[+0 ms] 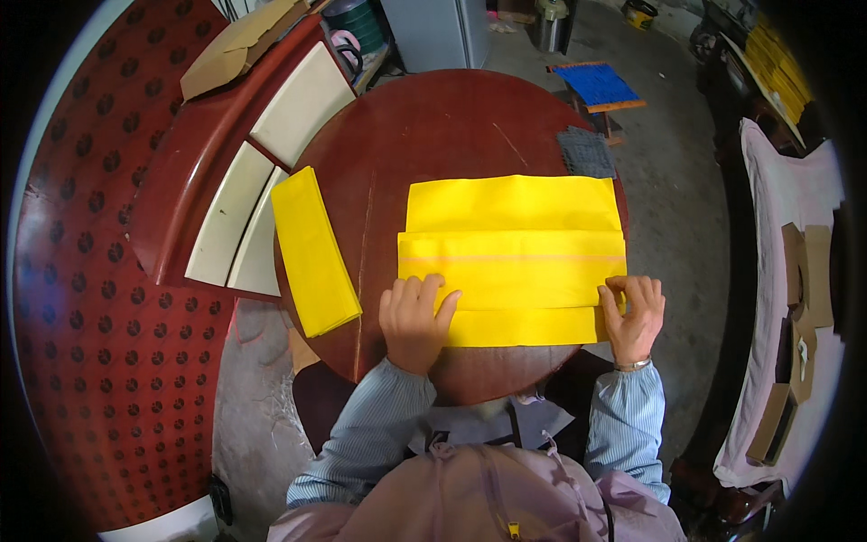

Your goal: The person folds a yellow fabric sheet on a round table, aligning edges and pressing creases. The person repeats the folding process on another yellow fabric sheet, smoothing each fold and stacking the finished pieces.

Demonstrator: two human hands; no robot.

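A wide yellow cloth sheet [515,271] lies on the round dark red table [424,117], with crosswise folds and a thin pale stripe over its middle. My left hand [415,316] rests on its near left part, fingers bent and thumb apart from them. At the near right edge, the thumb and forefinger of my right hand [635,312] pinch the sheet's border. Left of the sheet sits a narrow folded stack of yellow cloth [314,253], apart from both hands.
A dark grey cloth [586,152] hangs over the table's far right rim. Behind it stands a stool with a blue woven top [598,85]. Red-and-cream furniture [244,199] touches the table's left side. Opened cardboard boxes [799,334] lie on a pale cloth at far right.
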